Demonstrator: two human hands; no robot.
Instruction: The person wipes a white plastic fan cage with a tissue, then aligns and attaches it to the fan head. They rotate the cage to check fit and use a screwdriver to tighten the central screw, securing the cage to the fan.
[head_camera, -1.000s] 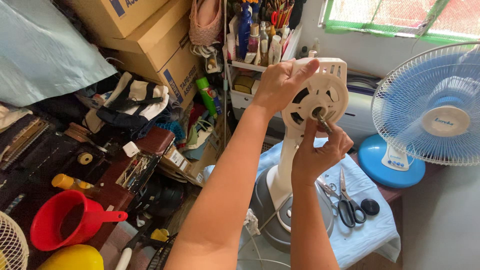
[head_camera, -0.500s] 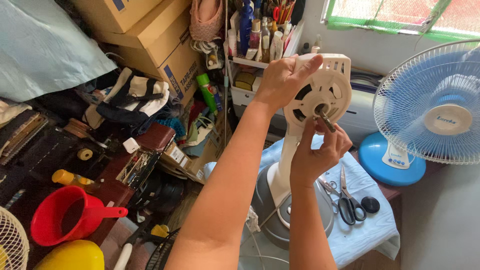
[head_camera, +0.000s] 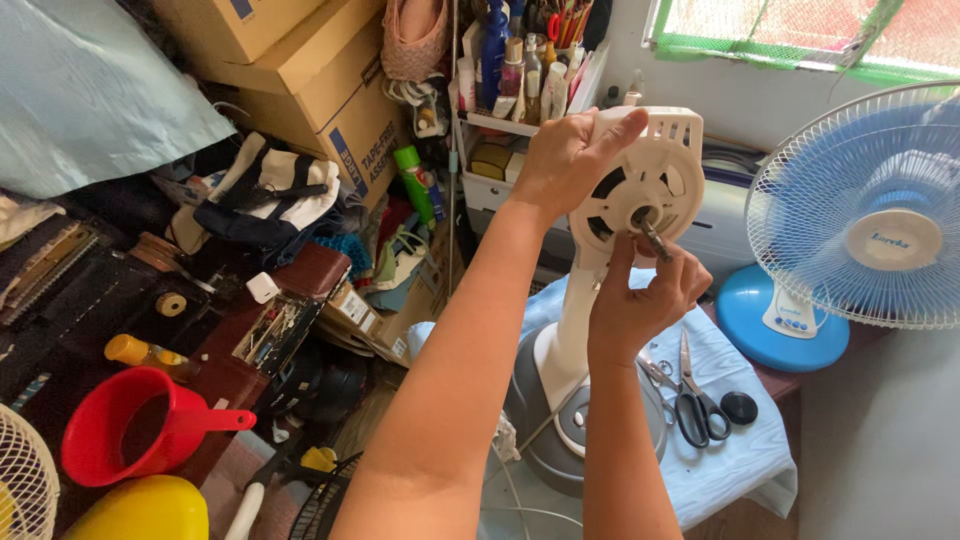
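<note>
I see my left hand (head_camera: 570, 160) clamped over the top left edge of the white fan motor housing (head_camera: 650, 180), thumb stretched along its upper rim, holding it steady. The housing sits atop a white stand (head_camera: 578, 310) rising from a grey round base (head_camera: 545, 420), a little right of centre in the scene. My right hand (head_camera: 640, 300) is just below the housing's face, fingers pinched on the metal shaft (head_camera: 650, 232) that sticks out of its middle. The two hands are close together, one above the other, both gripping parts of this same fan.

The base rests on a pale blue cloth (head_camera: 740, 450) covering a low table. On that cloth, right of my right wrist, lie black-handled scissors (head_camera: 695, 405) and a small black round cap (head_camera: 738, 407), just beside each other. Far right stands a complete blue fan (head_camera: 860, 215) with its grille on. Near left, I see a red funnel-like scoop (head_camera: 140, 435), and far left, stacked cardboard boxes (head_camera: 310, 90).
</note>
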